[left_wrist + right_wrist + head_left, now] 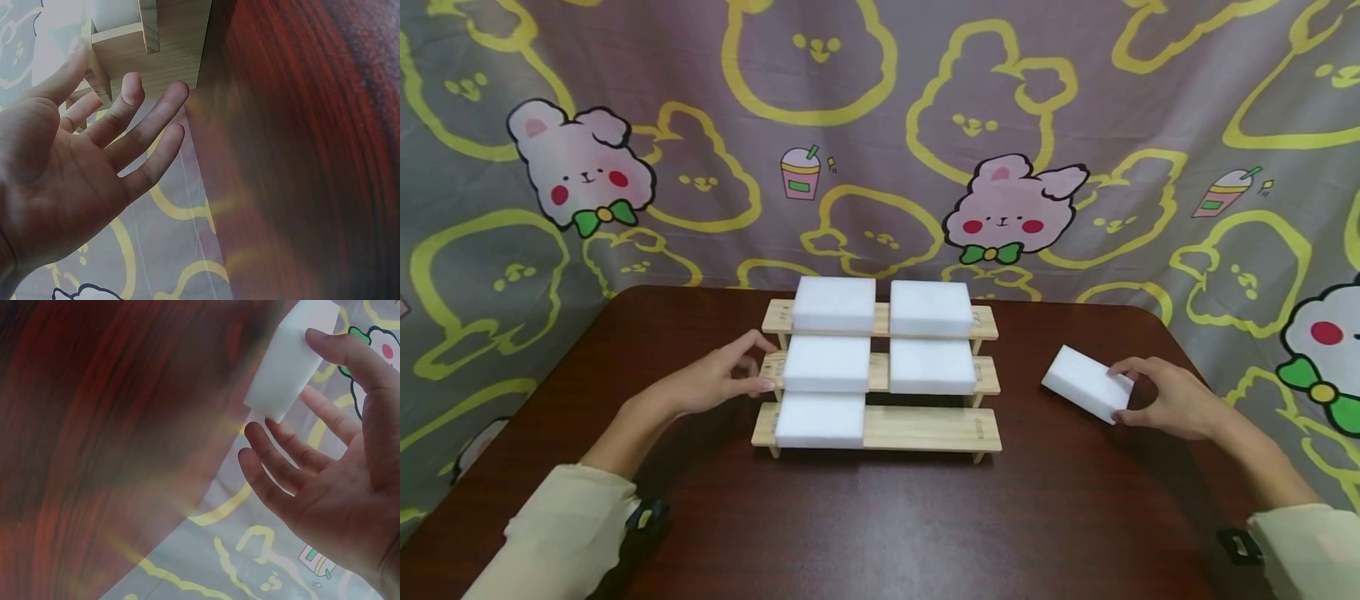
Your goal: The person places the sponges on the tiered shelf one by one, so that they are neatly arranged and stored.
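Observation:
My right hand (1172,398) pinches a white foam block (1086,383) by its near right end, thumb on one side and fingers on the other, right of the stand. The right wrist view shows that block (290,362) between thumb and forefinger, the other fingers loosely spread. A three-tier wooden stand (932,429) is in the middle of the table. At the left end of its middle tier, my left hand (718,377) holds the plank between thumb and forefinger. Two white blocks (835,304) sit on the top tier, two (827,364) on the middle, one (820,419) on the bottom left.
The dark red-brown table (910,525) carries the stand. Behind it and at both sides hangs a grey curtain (865,225) with yellow outlines and cartoon rabbits. Dark straps (1240,546) show by the cream sleeves (561,525).

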`<state>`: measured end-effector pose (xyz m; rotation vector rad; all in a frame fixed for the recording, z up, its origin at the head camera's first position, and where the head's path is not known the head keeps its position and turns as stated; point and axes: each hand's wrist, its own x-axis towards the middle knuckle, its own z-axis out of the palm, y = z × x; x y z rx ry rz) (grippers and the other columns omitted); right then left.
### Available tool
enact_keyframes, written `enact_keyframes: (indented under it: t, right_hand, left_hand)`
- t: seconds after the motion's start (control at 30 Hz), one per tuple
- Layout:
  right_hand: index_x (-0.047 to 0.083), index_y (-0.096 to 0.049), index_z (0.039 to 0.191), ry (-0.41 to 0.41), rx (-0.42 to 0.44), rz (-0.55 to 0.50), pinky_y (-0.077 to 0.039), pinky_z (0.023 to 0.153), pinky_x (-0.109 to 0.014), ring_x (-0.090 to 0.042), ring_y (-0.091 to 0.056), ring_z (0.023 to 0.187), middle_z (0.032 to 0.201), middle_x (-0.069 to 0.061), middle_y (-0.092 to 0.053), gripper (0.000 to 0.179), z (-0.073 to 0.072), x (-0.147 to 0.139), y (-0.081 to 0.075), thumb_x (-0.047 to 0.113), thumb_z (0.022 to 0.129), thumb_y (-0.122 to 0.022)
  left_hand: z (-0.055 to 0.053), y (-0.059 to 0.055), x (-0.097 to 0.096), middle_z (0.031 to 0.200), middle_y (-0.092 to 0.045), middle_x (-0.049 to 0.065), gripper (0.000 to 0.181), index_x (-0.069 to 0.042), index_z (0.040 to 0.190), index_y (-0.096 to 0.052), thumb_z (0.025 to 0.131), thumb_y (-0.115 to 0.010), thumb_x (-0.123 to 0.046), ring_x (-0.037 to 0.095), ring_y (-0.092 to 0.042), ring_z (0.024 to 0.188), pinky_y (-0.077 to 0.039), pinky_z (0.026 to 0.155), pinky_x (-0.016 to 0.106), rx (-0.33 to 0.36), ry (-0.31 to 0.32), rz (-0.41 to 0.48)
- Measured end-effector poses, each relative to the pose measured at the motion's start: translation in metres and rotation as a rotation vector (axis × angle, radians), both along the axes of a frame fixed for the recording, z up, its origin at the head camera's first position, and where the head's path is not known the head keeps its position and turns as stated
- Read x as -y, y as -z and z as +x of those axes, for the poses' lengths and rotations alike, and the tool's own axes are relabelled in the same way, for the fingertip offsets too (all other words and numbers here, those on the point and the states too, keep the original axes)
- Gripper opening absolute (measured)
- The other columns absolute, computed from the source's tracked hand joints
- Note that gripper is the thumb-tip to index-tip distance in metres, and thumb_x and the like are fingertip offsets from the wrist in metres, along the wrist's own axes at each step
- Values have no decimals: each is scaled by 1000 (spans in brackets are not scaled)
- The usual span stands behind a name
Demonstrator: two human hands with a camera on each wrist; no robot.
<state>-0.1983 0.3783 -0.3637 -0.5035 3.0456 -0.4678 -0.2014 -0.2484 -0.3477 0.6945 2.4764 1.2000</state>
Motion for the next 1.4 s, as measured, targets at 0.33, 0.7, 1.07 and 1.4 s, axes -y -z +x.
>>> enact_keyframes:
  t: [0.33, 0.7, 1.07, 1.4]
  right_hand:
    - [9, -67, 121, -60, -76, -28, -49, 75, -43, -32, -59, 95, 105, -12, -64, 60, 6, 12, -6, 21, 70, -96]
    - [12, -68, 122, -123, -128, -71, -50, 71, -37, -28, -57, 95, 112, -11, -64, 60, 12, 25, -14, 16, 69, -96]
    - [13, -67, 122, -138, -103, -77, -50, 71, -37, -29, -57, 97, 112, -9, -64, 61, 17, 36, -25, 17, 68, -96]
    - [23, -68, 119, -232, -152, -119, -49, 75, -31, -6, -51, 95, 111, 7, -62, 65, 23, 40, -32, 20, 63, -100]
  left_hand:
    - [0, 0, 0, 75, -61, 9, 47, 4, 133, -40, 100, -70, -11, 33, -62, 79, -49, 77, 31, -2, 0, -5]
    - [0, 0, 0, 75, -61, 7, 48, 4, 134, -40, 100, -70, -12, 32, -63, 80, -49, 77, 31, 9, -9, -7]
    - [-1, 0, 1, 75, -61, 11, 47, 5, 134, -40, 101, -69, -11, 33, -63, 79, -49, 77, 31, 1, -2, -4]
    - [0, 0, 0, 76, -62, 11, 48, 4, 134, -40, 100, -70, -12, 32, -63, 80, -49, 77, 31, 5, -6, -5]
